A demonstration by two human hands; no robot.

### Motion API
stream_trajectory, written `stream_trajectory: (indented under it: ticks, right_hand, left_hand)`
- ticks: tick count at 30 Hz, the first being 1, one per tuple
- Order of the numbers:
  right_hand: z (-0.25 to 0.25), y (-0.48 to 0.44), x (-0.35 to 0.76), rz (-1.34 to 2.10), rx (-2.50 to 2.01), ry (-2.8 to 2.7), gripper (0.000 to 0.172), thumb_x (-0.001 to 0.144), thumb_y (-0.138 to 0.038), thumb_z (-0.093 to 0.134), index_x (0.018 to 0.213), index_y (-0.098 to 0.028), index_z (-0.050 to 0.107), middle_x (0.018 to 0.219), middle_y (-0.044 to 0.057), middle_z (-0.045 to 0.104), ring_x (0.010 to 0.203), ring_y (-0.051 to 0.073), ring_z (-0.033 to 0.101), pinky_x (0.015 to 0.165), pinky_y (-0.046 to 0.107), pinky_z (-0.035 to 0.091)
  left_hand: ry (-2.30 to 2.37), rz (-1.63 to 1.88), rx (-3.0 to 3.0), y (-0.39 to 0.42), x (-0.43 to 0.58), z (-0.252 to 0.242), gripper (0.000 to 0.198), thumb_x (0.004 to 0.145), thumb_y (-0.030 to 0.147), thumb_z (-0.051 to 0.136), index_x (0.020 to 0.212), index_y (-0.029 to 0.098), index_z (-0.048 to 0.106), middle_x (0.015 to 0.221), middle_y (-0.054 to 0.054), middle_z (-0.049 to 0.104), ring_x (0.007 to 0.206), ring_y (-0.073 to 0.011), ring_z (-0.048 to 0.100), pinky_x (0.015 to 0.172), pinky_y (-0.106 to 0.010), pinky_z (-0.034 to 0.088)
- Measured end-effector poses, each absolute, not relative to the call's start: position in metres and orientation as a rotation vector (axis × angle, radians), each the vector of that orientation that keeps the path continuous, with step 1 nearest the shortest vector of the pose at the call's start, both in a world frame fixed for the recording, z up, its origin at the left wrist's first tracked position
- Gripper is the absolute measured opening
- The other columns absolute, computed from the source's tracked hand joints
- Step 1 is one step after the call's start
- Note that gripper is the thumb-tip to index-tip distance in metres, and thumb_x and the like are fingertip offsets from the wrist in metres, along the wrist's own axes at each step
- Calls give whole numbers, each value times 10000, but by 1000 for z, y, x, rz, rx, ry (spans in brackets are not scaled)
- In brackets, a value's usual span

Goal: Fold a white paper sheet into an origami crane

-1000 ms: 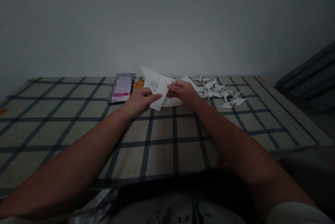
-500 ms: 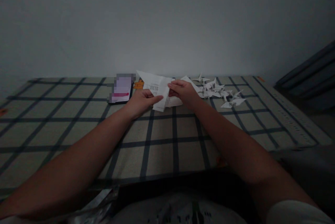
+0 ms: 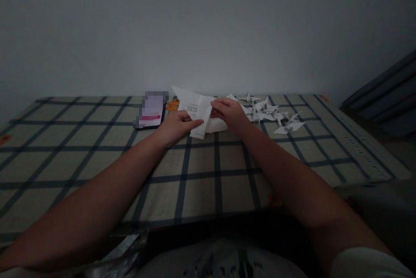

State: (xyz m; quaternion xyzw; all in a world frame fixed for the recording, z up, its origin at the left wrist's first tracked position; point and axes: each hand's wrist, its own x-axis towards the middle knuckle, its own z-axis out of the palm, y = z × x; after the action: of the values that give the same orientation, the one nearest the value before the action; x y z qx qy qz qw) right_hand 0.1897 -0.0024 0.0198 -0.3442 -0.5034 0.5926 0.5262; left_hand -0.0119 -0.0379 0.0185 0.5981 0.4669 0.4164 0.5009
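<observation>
A folded sheet of white paper (image 3: 199,111) with some print on it is held up between my hands, one pointed corner reaching to the upper left. My left hand (image 3: 176,127) grips its lower left part, the thumb lying across the front. At the paper's right edge, my right hand (image 3: 231,114) pinches it between thumb and fingers. Below and behind, more white paper (image 3: 218,125) lies on the cloth, partly covered by my right hand. Several white origami cranes (image 3: 263,110) sit in a cluster to the right of that hand.
A phone (image 3: 152,111) with a lit, partly blurred screen lies left of my hands. The checked cloth (image 3: 198,191) covers the surface up to the grey wall (image 3: 208,31). Near my lap at lower left is a clear plastic bag (image 3: 121,252).
The paper has shifted very slightly to the right along with my right hand. My left hand keeps nearly the same place and grip.
</observation>
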Motion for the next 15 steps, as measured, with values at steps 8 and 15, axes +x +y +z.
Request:
stream_trajectory:
  ticks: [8,15]
  right_hand:
    - [16,-1,189,1417,-861,-1274,366,761,-508,820,886,-184,704,777,10,726,709,123,679,717,277,594]
    - [12,1,193,1416,-829,-1478,374,746,-498,847,858,-162,727,762,20,738,686,117,683,730,282,610]
  left_hand:
    - [1133,1043,1446,-39,-9,19,402,662,437,895,937,158,807,936,-103,823,866,-257,766,787,-362,611]
    - [1256,1121,1482,-38,-11,18,363,693,459,876,871,148,818,779,-86,792,604,-169,659,561,-275,493]
